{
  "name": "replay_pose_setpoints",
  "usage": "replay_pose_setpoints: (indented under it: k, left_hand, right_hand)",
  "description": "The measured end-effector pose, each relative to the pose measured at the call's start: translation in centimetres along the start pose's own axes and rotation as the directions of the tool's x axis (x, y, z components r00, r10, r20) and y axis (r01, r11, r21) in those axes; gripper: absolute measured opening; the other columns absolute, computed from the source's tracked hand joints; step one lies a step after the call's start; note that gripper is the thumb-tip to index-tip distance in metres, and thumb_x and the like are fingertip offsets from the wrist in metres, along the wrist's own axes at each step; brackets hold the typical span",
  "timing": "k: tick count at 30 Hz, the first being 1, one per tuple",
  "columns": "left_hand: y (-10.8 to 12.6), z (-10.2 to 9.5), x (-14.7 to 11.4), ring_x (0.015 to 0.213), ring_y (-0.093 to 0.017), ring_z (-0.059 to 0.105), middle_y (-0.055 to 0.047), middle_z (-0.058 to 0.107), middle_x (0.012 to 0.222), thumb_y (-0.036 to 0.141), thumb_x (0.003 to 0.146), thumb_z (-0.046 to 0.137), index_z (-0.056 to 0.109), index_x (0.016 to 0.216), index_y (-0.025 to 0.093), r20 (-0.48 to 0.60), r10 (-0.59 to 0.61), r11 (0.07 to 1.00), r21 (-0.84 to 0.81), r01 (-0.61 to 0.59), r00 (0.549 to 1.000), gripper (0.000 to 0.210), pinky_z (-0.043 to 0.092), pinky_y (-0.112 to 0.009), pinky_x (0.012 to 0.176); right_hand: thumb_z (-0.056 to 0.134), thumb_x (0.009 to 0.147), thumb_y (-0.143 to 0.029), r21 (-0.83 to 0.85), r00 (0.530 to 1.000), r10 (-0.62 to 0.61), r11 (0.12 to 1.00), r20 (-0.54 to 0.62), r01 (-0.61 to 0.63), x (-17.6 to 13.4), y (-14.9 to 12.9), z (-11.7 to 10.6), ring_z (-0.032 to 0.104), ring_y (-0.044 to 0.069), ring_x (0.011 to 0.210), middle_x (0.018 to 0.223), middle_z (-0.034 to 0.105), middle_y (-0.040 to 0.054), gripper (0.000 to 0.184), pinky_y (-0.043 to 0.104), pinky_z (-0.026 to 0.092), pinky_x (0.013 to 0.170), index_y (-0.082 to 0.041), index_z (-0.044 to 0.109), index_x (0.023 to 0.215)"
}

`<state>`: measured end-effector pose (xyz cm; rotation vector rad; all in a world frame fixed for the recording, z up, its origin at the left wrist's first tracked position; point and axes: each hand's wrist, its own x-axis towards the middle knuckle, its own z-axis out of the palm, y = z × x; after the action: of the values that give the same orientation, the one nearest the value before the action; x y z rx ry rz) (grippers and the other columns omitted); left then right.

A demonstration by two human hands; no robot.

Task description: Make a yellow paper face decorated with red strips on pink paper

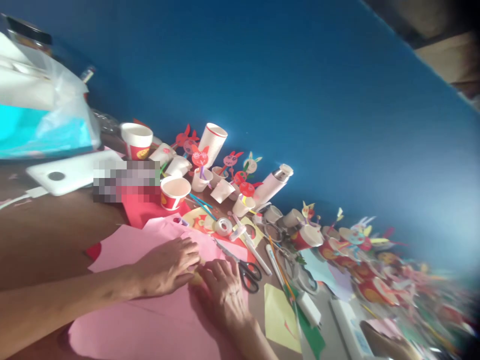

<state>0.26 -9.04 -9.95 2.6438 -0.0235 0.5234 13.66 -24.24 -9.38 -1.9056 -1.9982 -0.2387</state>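
Observation:
My left hand (168, 265) and my right hand (224, 287) meet over a large pink sheet of paper (150, 327). Their fingers curl in toward each other around a small yellowish piece (195, 280), perhaps paper, mostly covered by the hands. Scissors with black handles (249, 275) lie just beyond my right hand, blades pointing up and left. Behind my left hand, another piece of pink paper rises over a red sheet (140, 207). A roll of clear tape (224, 226) rests past my fingertips.
Several paper cups (175, 192) hold rabbit-faced paper cutouts (200, 157) along the blue wall (262, 75). A white flask (272, 185) leans in view behind them. At left are a white power bank (75, 172) and a plastic bag (48, 110). Yellow paper (281, 317) lies right.

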Motion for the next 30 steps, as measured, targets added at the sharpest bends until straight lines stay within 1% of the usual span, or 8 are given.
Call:
replay_pose_setpoints:
  k: [3, 6, 11, 15, 17, 23, 28, 30]
  left_hand:
    - [0.3, -0.4, 0.1, 0.083, -0.021, 0.051, -0.006, 0.058, 0.085, 0.033, 0.093, 0.045, 0.056, 0.082, 0.017, -0.011, -0.017, 1.000, -0.009, 0.016, 1.000, 0.022, 0.039, -0.035, 0.085]
    - [0.2, -0.5, 0.0, 0.082, -0.020, 0.051, -0.005, 0.057, 0.085, 0.024, 0.092, 0.040, 0.054, 0.081, 0.016, 0.012, -0.041, 0.999, -0.013, 0.041, 0.999, 0.020, 0.040, -0.034, 0.083]
    - [-0.5, 0.3, -0.8, 0.094, -0.020, 0.056, -0.008, 0.062, 0.096, 0.020, 0.094, 0.032, 0.058, 0.093, 0.016, -0.110, -0.085, 0.996, -0.024, 0.083, 0.990, 0.026, 0.043, -0.035, 0.090]
    - [-0.9, 0.0, -0.9, 0.097, -0.019, 0.059, -0.007, 0.063, 0.101, 0.018, 0.091, 0.034, 0.058, 0.098, 0.017, -0.092, -0.182, 0.981, -0.083, 0.175, 0.979, 0.025, 0.046, -0.031, 0.086]
    - [-1.0, -0.4, -0.6, 0.096, -0.019, 0.060, -0.007, 0.063, 0.099, 0.014, 0.089, 0.034, 0.058, 0.098, 0.017, -0.121, -0.186, 0.980, -0.096, 0.175, 0.975, 0.025, 0.048, -0.030, 0.085]
    - [-1.1, -1.0, 0.0, 0.092, -0.016, 0.061, -0.005, 0.066, 0.095, 0.005, 0.081, 0.035, 0.058, 0.094, 0.017, -0.293, -0.145, 0.987, -0.102, 0.120, 0.945, 0.028, 0.049, -0.028, 0.083]
    - [-1.2, -1.4, -0.1, 0.087, -0.015, 0.061, -0.003, 0.066, 0.097, 0.006, 0.081, 0.042, 0.057, 0.096, 0.019, -0.330, -0.174, 0.984, -0.085, 0.154, 0.928, 0.025, 0.049, -0.024, 0.073]
    - [-1.0, -1.7, 0.0, 0.082, -0.014, 0.060, -0.003, 0.065, 0.092, 0.009, 0.083, 0.045, 0.058, 0.093, 0.019, -0.273, -0.207, 0.978, -0.092, 0.189, 0.940, 0.019, 0.046, -0.022, 0.067]
  right_hand:
    - [0.056, 0.085, -0.022, 0.020, 1.000, 0.011, 1.000, -0.010, -0.011, 0.0, 0.0, 0.0, 0.058, 0.020, 0.088, 0.093, 0.066, 0.0014, 0.019, 0.045, 0.034, 0.097, -0.025, 0.059, 0.103]
    - [0.052, 0.087, -0.017, 0.057, 0.999, 0.000, 0.998, -0.034, 0.002, -0.1, 0.1, -0.2, 0.060, 0.019, 0.085, 0.090, 0.067, 0.0014, 0.017, 0.043, 0.034, 0.096, -0.024, 0.059, 0.101]
    - [0.048, 0.089, -0.010, 0.092, 0.997, -0.035, 0.995, -0.071, 0.042, -0.4, 0.6, -0.9, 0.060, 0.018, 0.084, 0.091, 0.067, 0.0017, 0.019, 0.040, 0.036, 0.092, -0.022, 0.059, 0.100]
    - [0.049, 0.090, -0.011, 0.085, 0.987, 0.052, 0.996, -0.149, -0.040, -0.5, 1.6, -1.4, 0.058, 0.017, 0.077, 0.082, 0.065, 0.0013, 0.018, 0.035, 0.037, 0.080, -0.022, 0.063, 0.091]
    - [0.050, 0.091, -0.013, 0.083, 0.981, 0.105, 0.992, -0.161, -0.092, -0.2, 2.0, -1.6, 0.057, 0.017, 0.075, 0.079, 0.064, 0.0016, 0.018, 0.033, 0.036, 0.074, -0.022, 0.064, 0.088]
    - [0.057, 0.089, -0.021, 0.143, 0.989, 0.141, 0.980, -0.036, -0.135, 1.6, 2.1, -1.4, 0.057, 0.017, 0.070, 0.074, 0.063, -0.0003, 0.013, 0.030, 0.033, 0.070, -0.024, 0.066, 0.080]
    - [0.063, 0.085, -0.020, 0.169, 0.979, 0.189, 0.965, 0.081, -0.201, 1.8, 1.6, 0.1, 0.061, 0.019, 0.077, 0.081, 0.067, -0.0019, 0.007, 0.031, 0.033, 0.072, -0.027, 0.066, 0.085]
    - [0.063, 0.083, -0.019, 0.154, 0.974, 0.200, 0.965, 0.104, -0.214, 1.6, 1.5, 0.5, 0.061, 0.020, 0.078, 0.083, 0.067, -0.0016, 0.008, 0.032, 0.033, 0.073, -0.026, 0.065, 0.086]
